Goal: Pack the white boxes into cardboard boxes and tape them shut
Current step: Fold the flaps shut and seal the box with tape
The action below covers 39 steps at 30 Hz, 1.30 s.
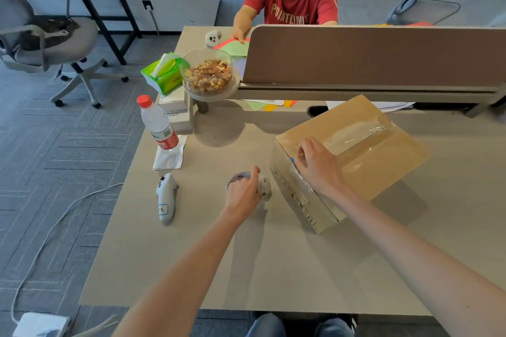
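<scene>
Beige desk [273, 268]: left hand [243, 194] grips a tape roll [265, 186]; right hand [319, 165] seemingly pinches the tape strip [353, 137] at the cardboard box's [383, 161] edge.

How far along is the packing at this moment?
Done: the brown cardboard box has its flaps closed, clear tape along the top seam. In hand: the right hand touches the tape at the box's near corner; the left hand grips the tape roll. Left: small white boxes stacked under the green tissue pack sit unpacked.
</scene>
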### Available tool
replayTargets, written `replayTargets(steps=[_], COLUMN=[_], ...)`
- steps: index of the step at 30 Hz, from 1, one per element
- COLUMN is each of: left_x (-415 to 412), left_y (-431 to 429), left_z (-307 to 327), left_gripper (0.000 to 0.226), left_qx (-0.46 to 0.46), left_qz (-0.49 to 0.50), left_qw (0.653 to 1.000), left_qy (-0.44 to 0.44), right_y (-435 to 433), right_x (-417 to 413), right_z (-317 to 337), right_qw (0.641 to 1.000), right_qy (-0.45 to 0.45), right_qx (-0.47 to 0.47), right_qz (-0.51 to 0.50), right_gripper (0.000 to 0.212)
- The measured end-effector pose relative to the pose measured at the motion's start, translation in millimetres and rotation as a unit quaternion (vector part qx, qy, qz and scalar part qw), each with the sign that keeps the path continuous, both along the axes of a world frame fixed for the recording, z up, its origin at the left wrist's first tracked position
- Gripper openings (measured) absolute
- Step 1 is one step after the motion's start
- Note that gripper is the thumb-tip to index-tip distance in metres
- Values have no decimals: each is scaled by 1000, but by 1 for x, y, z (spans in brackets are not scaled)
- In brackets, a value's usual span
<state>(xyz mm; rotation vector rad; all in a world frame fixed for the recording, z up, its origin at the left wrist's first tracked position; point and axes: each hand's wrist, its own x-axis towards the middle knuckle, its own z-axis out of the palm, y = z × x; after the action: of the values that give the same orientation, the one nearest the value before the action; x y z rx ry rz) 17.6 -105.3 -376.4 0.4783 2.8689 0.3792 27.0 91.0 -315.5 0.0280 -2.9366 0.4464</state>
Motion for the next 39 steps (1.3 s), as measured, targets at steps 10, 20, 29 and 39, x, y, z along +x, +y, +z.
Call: replayTargets(steps=[10,20,29,39], left_x=[0,-8,19,24], left_y=[11,28,76,141], left_z=[-19,35,47,29], left_gripper=[43,19,57,99], left_qx=[5,200,311,410], left_qz=[-11,102,224,326], left_qw=[999,973,912,831], left_qy=[33,59,-143,-186], right_y=[6,22,89,189], right_x=[19,32,31,14], right_z=[-24,-17,3,8], right_qw=[995,991,990,986], right_qy=[-67,-102,-105,-147], right_qx=[75,-47,-95,-15], right_qz=[30,67,-8,-81], right_gripper=[83,73,53,59])
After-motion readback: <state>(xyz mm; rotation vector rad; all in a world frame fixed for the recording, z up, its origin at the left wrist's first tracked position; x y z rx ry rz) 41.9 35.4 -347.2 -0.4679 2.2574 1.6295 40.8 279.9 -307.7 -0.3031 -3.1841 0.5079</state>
